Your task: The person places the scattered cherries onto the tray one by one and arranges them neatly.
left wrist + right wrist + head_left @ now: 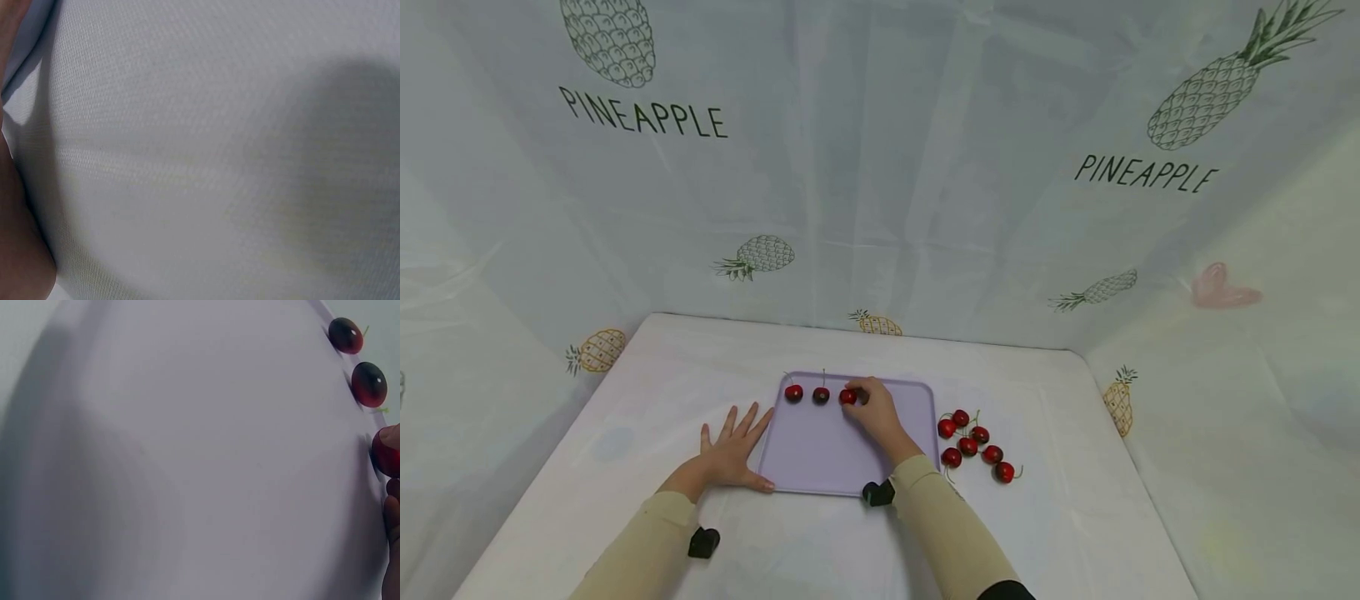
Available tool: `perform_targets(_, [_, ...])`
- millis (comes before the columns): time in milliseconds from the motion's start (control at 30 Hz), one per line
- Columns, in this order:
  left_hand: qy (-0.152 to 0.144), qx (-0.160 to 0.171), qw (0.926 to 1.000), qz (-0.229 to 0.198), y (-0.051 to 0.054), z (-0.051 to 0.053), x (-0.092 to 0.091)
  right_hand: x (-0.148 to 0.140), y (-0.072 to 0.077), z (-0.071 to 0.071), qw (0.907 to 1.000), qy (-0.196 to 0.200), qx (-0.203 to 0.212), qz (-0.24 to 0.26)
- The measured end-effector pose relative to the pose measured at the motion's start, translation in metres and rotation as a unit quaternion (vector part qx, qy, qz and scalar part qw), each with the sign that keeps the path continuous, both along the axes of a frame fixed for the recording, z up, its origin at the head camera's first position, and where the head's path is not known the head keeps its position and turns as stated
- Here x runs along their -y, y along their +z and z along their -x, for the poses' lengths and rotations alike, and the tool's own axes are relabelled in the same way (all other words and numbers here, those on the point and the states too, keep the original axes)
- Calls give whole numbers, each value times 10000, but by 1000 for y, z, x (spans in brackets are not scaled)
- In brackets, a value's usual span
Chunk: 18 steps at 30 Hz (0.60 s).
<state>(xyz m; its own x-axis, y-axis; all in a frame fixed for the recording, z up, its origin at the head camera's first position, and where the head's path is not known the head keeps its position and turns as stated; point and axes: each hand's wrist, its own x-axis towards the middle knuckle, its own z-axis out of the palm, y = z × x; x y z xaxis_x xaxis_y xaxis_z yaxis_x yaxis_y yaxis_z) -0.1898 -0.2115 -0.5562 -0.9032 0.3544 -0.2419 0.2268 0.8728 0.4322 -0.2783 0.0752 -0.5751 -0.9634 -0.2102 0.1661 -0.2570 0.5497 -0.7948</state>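
Observation:
A purple rectangular tray [820,454] lies on the white table. Near its far edge, two dark red cherries with stems sit side by side: a left cherry [793,392] and a middle cherry [821,396]. My right hand [874,414] pinches a third cherry [847,397] at the right end of that row; the right wrist view also shows this cherry [387,453] between thumb and fingers. With fingers spread, my left hand [730,457] rests on the table, its thumb at the tray's near left corner. Only a sliver of the left hand [25,237] appears in the left wrist view.
Several loose cherries [967,447] lie on the table just right of the tray. A white cloth printed with pineapples [763,252] hangs behind and beside the table. Black wrist devices [703,542] sit near both sleeves.

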Motion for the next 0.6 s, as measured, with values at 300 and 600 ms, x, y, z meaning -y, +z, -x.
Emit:
perform_targets(300, [-11, -327, 9995, 50, -26, 8, 6, -9, 5, -10, 9995, -45, -221, 216])
perform_targets(600, [15, -449, 9990, 52, -32, 7, 8, -31, 18, -48, 9936, -218, -227, 1087])
